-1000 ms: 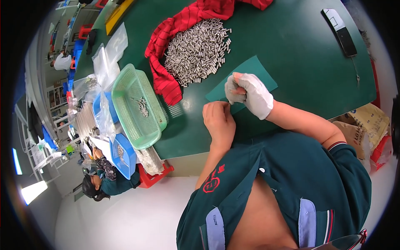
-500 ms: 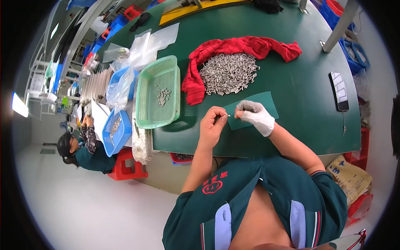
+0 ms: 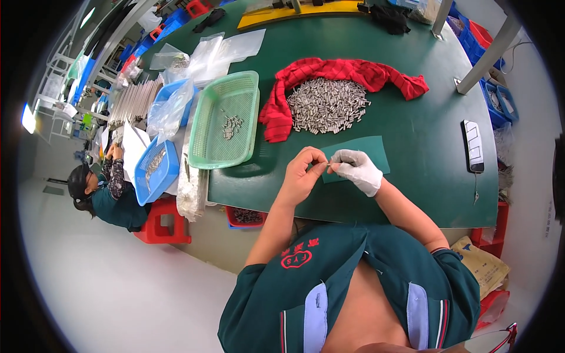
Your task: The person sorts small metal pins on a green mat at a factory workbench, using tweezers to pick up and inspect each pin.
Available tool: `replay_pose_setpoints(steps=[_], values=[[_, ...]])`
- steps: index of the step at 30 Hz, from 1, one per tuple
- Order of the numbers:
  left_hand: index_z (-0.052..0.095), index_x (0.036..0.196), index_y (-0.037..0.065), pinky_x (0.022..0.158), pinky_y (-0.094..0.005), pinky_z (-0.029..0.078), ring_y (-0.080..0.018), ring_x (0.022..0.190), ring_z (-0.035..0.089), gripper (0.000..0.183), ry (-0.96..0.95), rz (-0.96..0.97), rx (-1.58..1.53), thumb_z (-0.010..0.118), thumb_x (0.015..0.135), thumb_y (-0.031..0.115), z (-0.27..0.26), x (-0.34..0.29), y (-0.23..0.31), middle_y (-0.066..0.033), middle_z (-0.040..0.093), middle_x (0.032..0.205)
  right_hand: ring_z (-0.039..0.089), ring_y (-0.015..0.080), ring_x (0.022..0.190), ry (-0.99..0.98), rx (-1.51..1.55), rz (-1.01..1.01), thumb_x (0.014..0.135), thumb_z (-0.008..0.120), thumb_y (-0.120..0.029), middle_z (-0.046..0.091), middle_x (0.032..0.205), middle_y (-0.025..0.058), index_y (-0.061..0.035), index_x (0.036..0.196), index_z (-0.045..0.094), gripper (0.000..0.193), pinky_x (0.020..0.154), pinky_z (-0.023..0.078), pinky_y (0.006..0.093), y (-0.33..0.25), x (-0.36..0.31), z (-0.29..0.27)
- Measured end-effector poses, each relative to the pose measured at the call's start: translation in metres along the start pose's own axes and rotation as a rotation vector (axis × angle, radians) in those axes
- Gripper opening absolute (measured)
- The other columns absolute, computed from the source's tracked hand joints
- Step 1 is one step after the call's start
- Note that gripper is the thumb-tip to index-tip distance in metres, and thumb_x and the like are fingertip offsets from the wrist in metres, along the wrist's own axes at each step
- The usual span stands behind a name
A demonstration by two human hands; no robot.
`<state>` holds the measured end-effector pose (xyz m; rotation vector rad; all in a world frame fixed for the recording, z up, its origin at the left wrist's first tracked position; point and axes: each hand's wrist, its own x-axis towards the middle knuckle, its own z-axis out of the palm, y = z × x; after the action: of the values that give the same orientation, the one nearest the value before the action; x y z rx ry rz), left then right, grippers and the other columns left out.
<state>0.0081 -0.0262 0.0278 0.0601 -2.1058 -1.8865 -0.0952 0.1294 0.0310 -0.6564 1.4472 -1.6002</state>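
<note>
My left hand, bare, pinches a small metal cylinder between thumb and forefinger. My right hand, in a white glove with bare fingertips, closes on the same small piece from the other side. Fingers cover most of it. Both hands meet above the near edge of a flat green sheet on the dark green table. Beyond them lies a heap of short silvery metal cylinders, bordered at the back and left by a bunched red checked cloth.
Left of the cloth, a light green mesh basket holds several metal cylinders. Further left are blue trays and clear plastic bags. A phone lies at the right, near a metal post. A co-worker sits at far left.
My right hand has moved left to meet my left hand at the small metal cylinder; earlier their fingertips were apart. The whole view has shifted slightly.
</note>
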Motion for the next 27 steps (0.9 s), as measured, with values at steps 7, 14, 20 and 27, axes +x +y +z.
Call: replay_pose_setpoints(steps=[7,14,20,27], values=[[0.056,0.085,0.001,0.069,-0.0255,0.043,-0.0146,0.078,0.052,0.007,0.080,0.029,0.097,0.062,0.083,0.000,-0.008,-0.005,0.008,-0.0051,0.053,0.084,0.051,0.0095,0.074,-0.034,-0.061,-0.012,0.086,0.057,-0.015,0.061,0.082,0.0035,-0.0020,0.089,0.060,0.013,0.068,0.042,0.0228,0.009,0.001,-0.001],[0.059,0.087,0.003,0.072,-0.0348,0.044,-0.0255,0.080,0.055,0.005,0.747,0.300,0.790,0.062,0.083,0.003,-0.088,0.008,0.033,-0.0089,0.059,0.084,0.050,0.0086,0.073,0.012,-0.002,-0.007,0.087,0.057,-0.013,0.060,0.083,0.0029,-0.0017,0.087,0.060,0.011,0.068,0.041,0.0225,0.009,-0.009,0.005],[0.062,0.093,0.003,0.067,-0.0272,0.044,-0.0146,0.073,0.053,0.008,0.816,0.270,0.793,0.062,0.085,0.004,-0.076,0.013,0.023,-0.0054,0.059,0.086,0.048,0.0073,0.071,0.034,0.079,-0.048,0.086,0.057,-0.012,0.059,0.081,0.0020,-0.0016,0.087,0.059,0.011,0.065,0.040,0.0217,0.010,-0.012,0.001],[0.060,0.084,0.004,0.067,-0.0350,0.045,-0.0249,0.075,0.055,0.011,0.392,0.081,0.643,0.066,0.076,0.001,-0.014,0.024,-0.018,-0.0079,0.058,0.079,0.048,0.0077,0.067,0.107,0.132,-0.101,0.087,0.058,-0.017,0.059,0.078,0.0023,-0.0016,0.085,0.058,0.016,0.062,0.039,0.0218,0.008,-0.015,0.000]])
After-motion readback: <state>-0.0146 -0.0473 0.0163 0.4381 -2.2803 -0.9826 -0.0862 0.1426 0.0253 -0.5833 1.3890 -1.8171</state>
